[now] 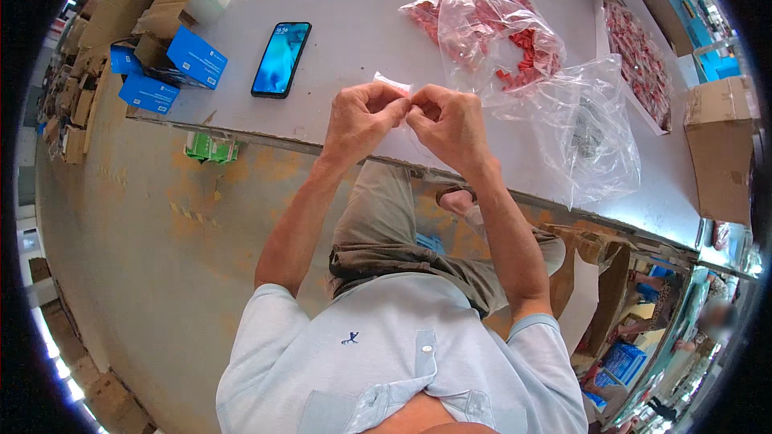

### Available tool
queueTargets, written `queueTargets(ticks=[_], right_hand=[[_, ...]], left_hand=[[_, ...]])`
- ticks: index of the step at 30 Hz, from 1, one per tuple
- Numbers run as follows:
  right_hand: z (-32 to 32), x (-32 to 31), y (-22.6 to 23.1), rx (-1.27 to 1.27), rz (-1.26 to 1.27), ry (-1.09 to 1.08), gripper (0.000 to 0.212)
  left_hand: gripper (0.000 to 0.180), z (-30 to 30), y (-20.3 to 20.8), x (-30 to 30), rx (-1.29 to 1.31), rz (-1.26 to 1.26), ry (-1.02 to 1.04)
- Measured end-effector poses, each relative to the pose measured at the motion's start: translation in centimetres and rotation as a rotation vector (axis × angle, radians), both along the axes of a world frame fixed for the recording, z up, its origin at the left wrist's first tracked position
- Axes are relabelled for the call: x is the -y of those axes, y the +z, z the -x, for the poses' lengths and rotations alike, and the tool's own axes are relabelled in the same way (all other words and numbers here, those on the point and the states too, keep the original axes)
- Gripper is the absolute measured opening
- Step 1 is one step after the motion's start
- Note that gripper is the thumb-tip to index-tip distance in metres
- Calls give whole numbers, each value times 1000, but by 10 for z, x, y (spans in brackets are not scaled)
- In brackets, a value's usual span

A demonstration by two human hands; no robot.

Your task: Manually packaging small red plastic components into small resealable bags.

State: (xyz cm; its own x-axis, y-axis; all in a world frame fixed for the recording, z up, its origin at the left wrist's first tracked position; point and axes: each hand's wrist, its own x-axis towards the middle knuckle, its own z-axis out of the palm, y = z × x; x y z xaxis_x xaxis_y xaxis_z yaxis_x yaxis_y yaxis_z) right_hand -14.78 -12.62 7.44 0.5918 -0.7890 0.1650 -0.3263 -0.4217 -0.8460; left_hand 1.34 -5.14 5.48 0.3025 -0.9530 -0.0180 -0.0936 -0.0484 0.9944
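Over the table's near edge, my left hand (363, 118) and my right hand (452, 122) meet with fingertips together. Both are closed in a pinch on a small clear plastic bag (392, 80), whose whitish end shows just beyond the fingers; a hint of red shows there, but its contents are too small to make out. To the right of my right hand lies a large clear bag of small red pieces (527, 52). Nearer me on that side is another clear bag (591, 141) with small greyish metal-looking pieces in it.
A phone (281, 60) with a lit screen lies left of my hands on the table (338, 0). Blue boxes (193, 58) stand at the left corner. On the right are a tray of small red packets (639, 60) and a cardboard box (720, 145).
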Motion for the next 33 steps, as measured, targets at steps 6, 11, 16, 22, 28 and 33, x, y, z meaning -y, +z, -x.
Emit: queueTargets(ticks=[6, 11, 16, 22, 28, 33], right_hand=[[2, 0, -3, -54, 89, -36, 16], [3, 2, -5, -45, 53, -39, 15], [5, 8, -14, 37, -125, -22, 12], [4, 16, -27, 50, -254, -24, 9], [6, 19, -30, 16, -175, -43, 9], [6, 18, -30, 75, -191, -66, 10]], left_hand=[[12, 6, -4, 2, 101, -4, 15], [12, 6, -6, 2, 140, 34, -8], [12, 7, -13, 2, 265, 99, -27], [10, 10, -11, 2, 424, 99, -23], [10, 10, -13, 3, 525, 173, -28], [10, 8, -13, 4, 310, 105, -39]])
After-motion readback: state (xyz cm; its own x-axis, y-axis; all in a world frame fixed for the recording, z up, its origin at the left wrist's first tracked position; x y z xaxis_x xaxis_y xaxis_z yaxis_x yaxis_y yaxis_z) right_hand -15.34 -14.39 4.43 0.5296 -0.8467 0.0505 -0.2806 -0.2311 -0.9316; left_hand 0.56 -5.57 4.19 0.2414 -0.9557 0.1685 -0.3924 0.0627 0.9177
